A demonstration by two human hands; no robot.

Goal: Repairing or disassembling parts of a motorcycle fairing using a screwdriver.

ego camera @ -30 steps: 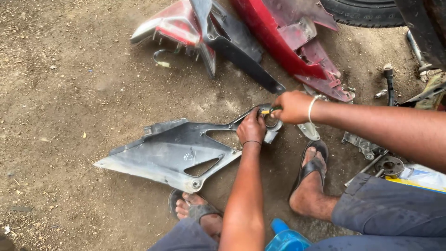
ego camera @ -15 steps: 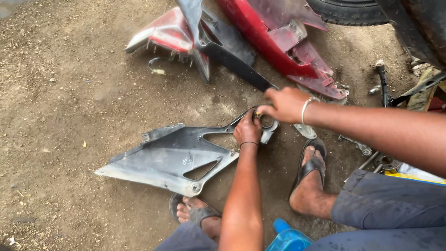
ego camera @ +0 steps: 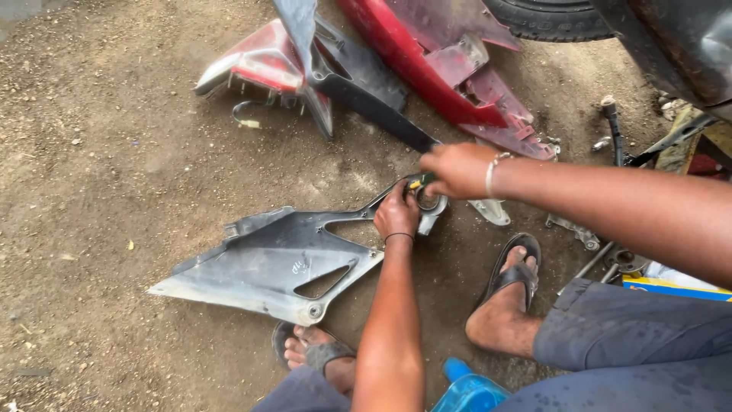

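A grey plastic fairing panel (ego camera: 267, 267) lies flat on the dirt ground, its narrow end pointing right. My left hand (ego camera: 396, 214) presses down on that narrow end, fingers curled around a small round fitting (ego camera: 427, 200). Just right of it, my right hand (ego camera: 456, 169) is closed on a small tool with a yellow and green handle, whose tip meets the fitting. The tool is mostly hidden by my fingers. A bracelet circles my right wrist.
Red and black body panels (ego camera: 427, 69) lie at the top. A tyre (ego camera: 549, 19) sits behind them. Metal parts and bolts (ego camera: 610, 137) are scattered at right. My sandalled feet (ego camera: 511, 282) flank the panel, and a blue container (ego camera: 469, 389) stands near the bottom edge.
The view has shifted slightly. Both hands stay at the panel's narrow end, the right hand working over the fitting. The panel has not moved.
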